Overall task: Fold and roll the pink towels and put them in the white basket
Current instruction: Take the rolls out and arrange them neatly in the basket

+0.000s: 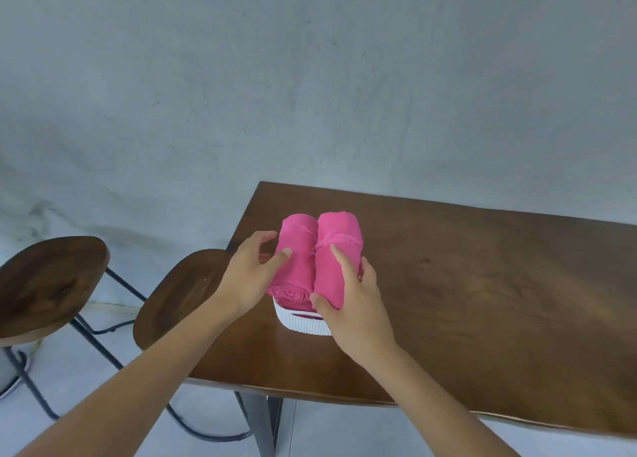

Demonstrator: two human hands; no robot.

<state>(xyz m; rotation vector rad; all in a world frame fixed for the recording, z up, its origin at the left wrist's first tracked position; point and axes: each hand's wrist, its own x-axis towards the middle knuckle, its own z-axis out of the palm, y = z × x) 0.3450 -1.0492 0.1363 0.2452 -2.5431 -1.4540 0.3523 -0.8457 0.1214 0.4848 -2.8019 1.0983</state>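
White basket: the white basket (303,324) stands on the tabletop (482,284), close to its left edge. Only its ribbed near wall, with a handle slot in it, is visible; the rest is covered by the towels and the hands.
Content of the basket: two pink towels, both rolled, lie side by side and touch each other along their length. They rise well above the rim.
Left towel roll: the left towel roll (296,246) shows its spiral end on the near side, just above the basket wall.
Right towel roll: the right towel roll (339,229) has a loose fold of cloth across its top, about in the middle.
Left hand: the left hand (251,277) is half closed around the left towel roll, with the bent fingers at the roll's left side and the thumb lying on top of it.
Right hand: the right hand (355,305) holds the right towel roll, with the thumb at its near end, one finger stretched along the top and the other fingers curled on its right side.
Tabletop: dark brown wood, placed against a grey wall (310,77).
Stools: two wooden stools with thin black metal legs stand left of the tabletop, the near stool (179,291) just beside its edge and the left stool (51,284) further left.
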